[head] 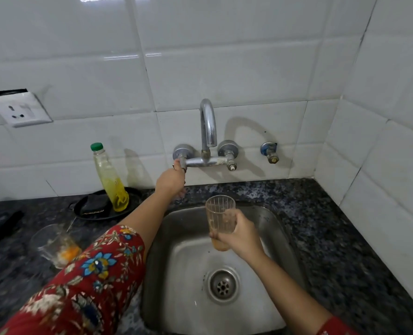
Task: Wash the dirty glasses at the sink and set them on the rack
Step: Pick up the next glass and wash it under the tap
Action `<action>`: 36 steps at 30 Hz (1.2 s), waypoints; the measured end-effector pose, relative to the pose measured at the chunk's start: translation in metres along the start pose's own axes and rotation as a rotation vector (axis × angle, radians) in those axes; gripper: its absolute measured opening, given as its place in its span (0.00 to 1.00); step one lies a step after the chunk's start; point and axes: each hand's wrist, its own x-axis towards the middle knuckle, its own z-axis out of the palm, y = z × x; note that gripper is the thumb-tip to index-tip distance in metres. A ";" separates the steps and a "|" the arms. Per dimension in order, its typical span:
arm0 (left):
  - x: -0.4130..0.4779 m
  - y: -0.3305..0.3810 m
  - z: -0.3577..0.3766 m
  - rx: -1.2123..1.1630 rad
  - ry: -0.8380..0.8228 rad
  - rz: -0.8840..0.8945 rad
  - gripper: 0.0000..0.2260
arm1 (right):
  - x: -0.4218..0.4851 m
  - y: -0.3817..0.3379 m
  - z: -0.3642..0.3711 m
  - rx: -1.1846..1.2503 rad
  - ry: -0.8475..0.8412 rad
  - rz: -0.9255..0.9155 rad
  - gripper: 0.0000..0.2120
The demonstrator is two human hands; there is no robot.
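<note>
Wall (224, 68): white tiles; mixer tap (208, 126), no water visible.
Counter (333, 238): dark granite around a steel sink (176, 274).
Left hand (170, 181): fingers curled on the tap's left handle (182, 163).
Right hand (241, 235): fingers wrap a ribbed glass (220, 213), orange dregs inside, over the sink's back edge.
Second glass (55, 245): dirty, counter's left side.
Progress: seemingly barely begun; no rack visible.

Left grip (170, 181), right grip (243, 234): both curled
</note>
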 end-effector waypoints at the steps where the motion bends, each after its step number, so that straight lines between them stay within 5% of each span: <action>1: 0.002 -0.001 0.000 -0.075 0.000 -0.026 0.33 | 0.000 -0.001 0.001 -0.006 0.001 -0.003 0.28; 4: 0.005 -0.003 -0.003 -0.293 -0.083 -0.132 0.39 | -0.002 -0.005 0.003 -0.002 0.009 -0.013 0.28; 7: -0.004 -0.017 0.000 -0.289 -0.160 -0.058 0.38 | -0.004 -0.009 0.008 0.036 0.009 0.005 0.29; 10: -0.025 -0.052 0.015 -0.335 -0.490 0.109 0.19 | -0.002 -0.010 0.013 0.169 -0.025 0.040 0.32; 12: -0.038 -0.075 0.031 -0.468 -0.813 0.250 0.28 | 0.001 -0.010 0.016 0.276 -0.059 0.063 0.31; 14: -0.043 -0.087 0.047 -0.535 -0.917 0.360 0.36 | 0.000 -0.013 0.016 0.316 -0.100 0.061 0.29; 18: -0.054 -0.080 0.069 -0.590 -0.694 0.466 0.34 | -0.002 -0.021 0.019 0.358 -0.207 0.067 0.27; 20: -0.054 -0.081 0.079 -0.597 -0.614 0.496 0.26 | -0.002 -0.019 0.019 0.235 -0.087 -0.049 0.35; 23: -0.047 -0.088 0.082 -0.578 -0.586 0.471 0.22 | -0.001 -0.014 0.002 -0.125 0.008 -0.425 0.31; 26: -0.040 -0.094 0.081 -0.574 -0.561 0.454 0.29 | 0.008 -0.004 -0.021 -0.615 -0.161 -0.822 0.16; 29: -0.038 -0.096 0.082 -0.518 -0.502 0.450 0.34 | 0.035 -0.004 -0.036 -1.006 -0.368 -1.072 0.23; 31: -0.042 -0.090 0.087 -0.399 -0.454 0.473 0.33 | 0.045 -0.014 -0.036 -1.171 -0.571 -1.001 0.21; 33: -0.053 -0.080 0.094 -0.351 -0.298 0.429 0.26 | 0.047 -0.026 -0.024 -1.218 -0.620 -0.746 0.13; 36: -0.075 -0.068 0.101 -0.384 0.075 0.312 0.14 | 0.043 -0.038 -0.003 -0.799 -0.698 -0.377 0.11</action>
